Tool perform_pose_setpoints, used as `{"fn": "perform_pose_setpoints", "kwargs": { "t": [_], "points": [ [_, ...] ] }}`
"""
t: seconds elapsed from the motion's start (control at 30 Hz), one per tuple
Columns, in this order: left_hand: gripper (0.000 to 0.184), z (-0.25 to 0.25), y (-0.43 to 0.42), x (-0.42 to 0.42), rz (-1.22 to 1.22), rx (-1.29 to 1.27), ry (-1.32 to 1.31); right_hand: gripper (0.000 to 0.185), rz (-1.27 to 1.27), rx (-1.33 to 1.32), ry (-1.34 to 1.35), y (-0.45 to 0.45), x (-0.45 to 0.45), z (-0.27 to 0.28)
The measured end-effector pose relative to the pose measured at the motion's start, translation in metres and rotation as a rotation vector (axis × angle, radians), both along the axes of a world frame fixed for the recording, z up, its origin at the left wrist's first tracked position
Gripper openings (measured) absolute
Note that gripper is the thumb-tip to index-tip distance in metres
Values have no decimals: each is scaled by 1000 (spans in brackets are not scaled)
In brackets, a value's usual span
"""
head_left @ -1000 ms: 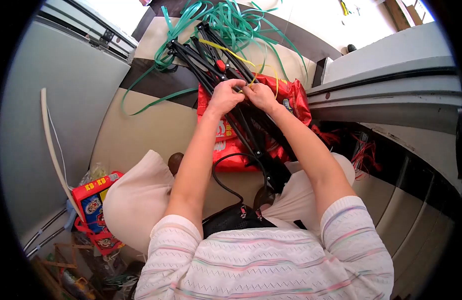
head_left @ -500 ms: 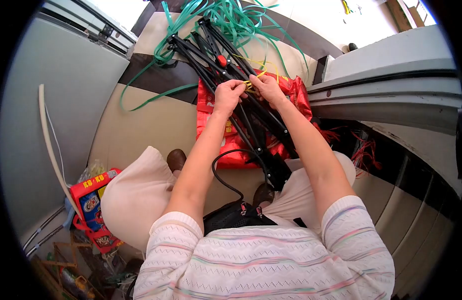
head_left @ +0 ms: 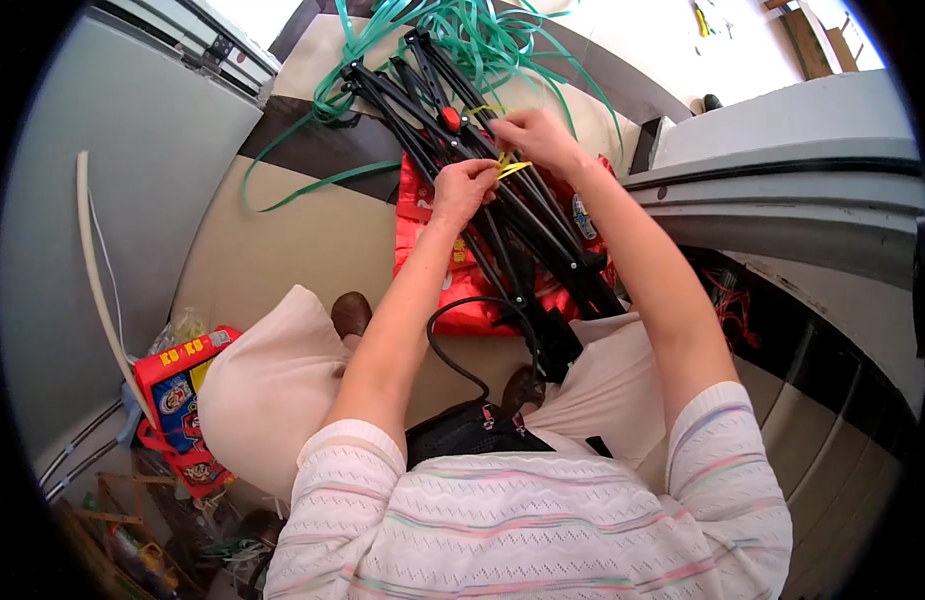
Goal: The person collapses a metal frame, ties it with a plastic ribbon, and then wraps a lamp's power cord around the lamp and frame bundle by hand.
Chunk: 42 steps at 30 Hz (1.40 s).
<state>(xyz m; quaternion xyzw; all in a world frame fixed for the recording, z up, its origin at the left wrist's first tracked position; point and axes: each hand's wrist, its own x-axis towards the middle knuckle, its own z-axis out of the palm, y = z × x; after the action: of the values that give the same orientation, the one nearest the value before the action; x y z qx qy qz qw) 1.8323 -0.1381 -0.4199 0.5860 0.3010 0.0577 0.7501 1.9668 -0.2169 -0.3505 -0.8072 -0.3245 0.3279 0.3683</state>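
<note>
Left fingers [head_left: 479, 172] pinch yellow strap [head_left: 516, 169]
Loop beyond their tips, near upper edge of red bag [head_left: 462, 318] (right hand [head_left: 544, 142]: grip unclear).

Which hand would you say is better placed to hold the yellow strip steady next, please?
Probably the left hand: its fingertips pinch the yellow strip over the black frame. The right hand is farther up, its grip unclear.

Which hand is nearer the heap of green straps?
Right. The right hand is on the near side of the heap of green straps, above the black frame; the left hand is farther from it, pinching the yellow strap.
</note>
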Motion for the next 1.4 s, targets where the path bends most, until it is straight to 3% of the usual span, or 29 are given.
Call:
{"fn": "perform_pose_setpoints", "kwargs": {
  "t": [0.17, 0.23, 0.3, 0.37, 0.4, 0.43, 0.5, 0.53, 0.6, 0.67, 0.77, 1.0, 1.03, 1.17, 1.4],
  "points": [
    [19, 2, 1, -1, -47, 66, 0, 18, 576, -398, -708, 54, -20, 75],
    [21, 0, 1, -1, -67, 72, 16, 18, 433, -32, -1093, 65, -14, 61],
    [23, -1, 5, -2, -67, -46, -21, 17, 245, 176, -1225, 69, -8, 57],
    [24, 0, 7, -4, -60, -143, -46, 17, 35, 208, -1120, 65, -18, 89],
    [25, 3, 7, -4, -53, -179, -55, 17, 74, 163, -892, 55, -27, 87],
    [25, 5, 8, -5, -46, -214, -64, 16, 113, 117, -664, 44, -31, 78],
    [26, 2, 10, -5, -68, -199, -45, 18, 220, -136, -581, 18, -36, 26],
    [26, -1, 10, -4, -84, -191, -35, 17, 173, -121, -455, 6, -40, 5],
    [24, -5, 12, -4, -86, -231, -73, 19, 204, -164, -373, -4, -49, -7],
    [21, -7, 12, -7, -47, -254, -84, 19, 163, -145, -453, -7, -51, -22],
    [14, -3, 11, -6, 18, -241, -64, 20, 120, -237, -465, -11, -57, -6],
    [25, 6, 15, -9, -13, -187, -111, 22, -73, 25, -266, -23, -49, -34],
    [32, 12, 14, -9, -45, -124, -82, 23, -119, 30, -249, -23, -46, -37],
    [28, -2, -1, -5, -1, 326, -83, 26, -235, -33, 79, -25, -39, -57],
    [20, 15, -11, -5, 4, 1164, -162, 24, 69, -105, -63, -27, -27, -44]
  ]
}}
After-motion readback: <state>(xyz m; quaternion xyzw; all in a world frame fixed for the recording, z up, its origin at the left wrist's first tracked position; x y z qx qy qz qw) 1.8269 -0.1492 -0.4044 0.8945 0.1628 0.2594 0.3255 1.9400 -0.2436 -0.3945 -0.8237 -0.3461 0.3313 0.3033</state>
